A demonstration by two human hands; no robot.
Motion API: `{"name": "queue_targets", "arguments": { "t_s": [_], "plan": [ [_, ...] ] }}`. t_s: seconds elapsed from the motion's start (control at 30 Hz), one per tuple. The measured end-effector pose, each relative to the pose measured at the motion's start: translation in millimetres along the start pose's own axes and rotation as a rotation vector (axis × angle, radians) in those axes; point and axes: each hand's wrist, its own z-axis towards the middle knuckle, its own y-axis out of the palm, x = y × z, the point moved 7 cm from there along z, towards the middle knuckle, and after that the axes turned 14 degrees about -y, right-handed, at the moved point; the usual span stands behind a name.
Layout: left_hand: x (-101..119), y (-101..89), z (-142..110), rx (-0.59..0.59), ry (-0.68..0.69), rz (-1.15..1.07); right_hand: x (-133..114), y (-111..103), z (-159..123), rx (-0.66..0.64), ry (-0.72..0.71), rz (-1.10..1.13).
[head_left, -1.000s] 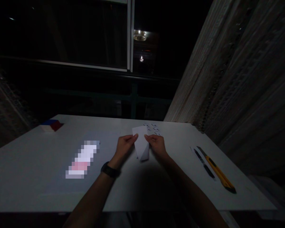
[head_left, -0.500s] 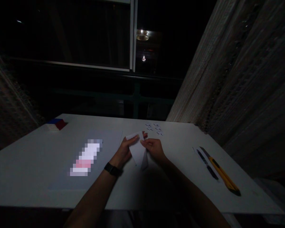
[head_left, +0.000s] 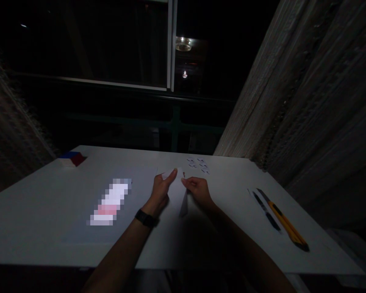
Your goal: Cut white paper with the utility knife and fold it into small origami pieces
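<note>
You hold the paper (head_left: pixel 177 196) over the worktop (head_left: pixel 232 189), your left hand (head_left: pixel 160 190) with fingers clamped on it, seemingly for steadiness, your right hand (head_left: pixel 199 190) pinching its right edge, while pen (head_left: pixel 267 212) and knife (head_left: pixel 286 224) lie rightward, probably to leave you room.

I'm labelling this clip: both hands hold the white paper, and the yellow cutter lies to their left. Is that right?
Wrong side: the head view shows the yellow cutter to the right of the left hand and right hand, which both hold the white paper.
</note>
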Motion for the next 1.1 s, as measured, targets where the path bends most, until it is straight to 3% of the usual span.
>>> {"name": "queue_targets", "arguments": {
  "t_s": [0.2, 0.53, 0.63, 0.83, 1.03, 1.1],
  "plan": [
    [-0.5, -2.6, 2.1, -0.014, 0.019, 0.019, -4.4, -5.1, -0.4, 0.03, -0.011, -0.019],
    [5.5, -15.0, 0.8, 0.183, 0.076, 0.02, 16.1, 3.8, -4.8, 0.005, 0.082, 0.049],
    [5.1, -13.0, 0.9, 0.163, 0.056, 0.0, 11.5, 1.8, -4.5, 0.025, 0.045, 0.009],
    [11.6, 0.2, -1.6, -0.005, 0.062, -0.165, 6.1, -5.2, -1.2, 0.089, 0.041, 0.003],
    [15.5, -15.7, 1.4, 0.131, 0.18, -0.163, 8.5, -15.5, -1.6, 0.221, 0.035, -0.054],
    [11.8, -15.1, 4.2, 0.124, 0.186, -0.079, 6.7, -17.4, -3.1, 0.251, 0.008, -0.112]
  ]
}}
